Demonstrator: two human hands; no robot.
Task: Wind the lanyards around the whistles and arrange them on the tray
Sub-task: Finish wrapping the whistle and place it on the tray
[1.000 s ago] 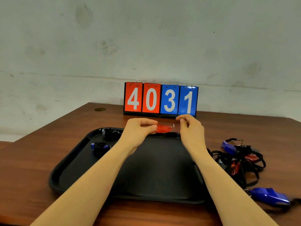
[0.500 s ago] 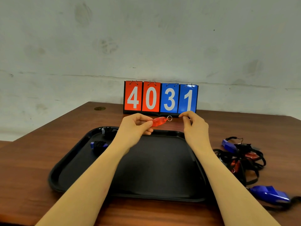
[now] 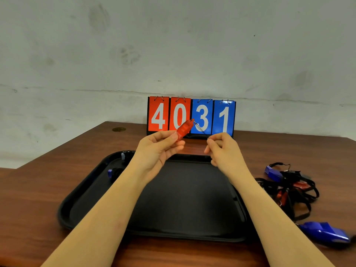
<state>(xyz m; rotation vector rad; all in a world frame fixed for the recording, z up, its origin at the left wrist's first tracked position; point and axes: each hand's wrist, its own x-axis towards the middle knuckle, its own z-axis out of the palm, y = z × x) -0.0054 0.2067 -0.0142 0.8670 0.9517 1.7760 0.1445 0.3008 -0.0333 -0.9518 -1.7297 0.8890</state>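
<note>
A brown wooden table [image 3: 48, 199] runs back to a stained pale wall [image 3: 173, 45]. On it lies a black tray [image 3: 183, 199], and two whistles already wrapped in dark cord sit near its far left corner — one [image 3: 126, 155] at the rim, one [image 3: 114, 172] just nearer. Behind the tray stands a flip scoreboard [image 3: 191, 116] reading 4031, two red cards and two blue. To the right of the tray, on the table, lies a tangle of black lanyards [image 3: 289, 191] with blue and red whistles caught in it, and a loose blue whistle [image 3: 325, 233] nearer the front edge. Above the tray's far edge, the left hand [image 3: 159, 149] pinches a red whistle [image 3: 184, 129] between thumb and fingers, tilted up to the right. The right hand [image 3: 224, 149] has its fingers curled, pinching the thin black cord [image 3: 201, 130] that runs taut from the whistle's tip.
</note>
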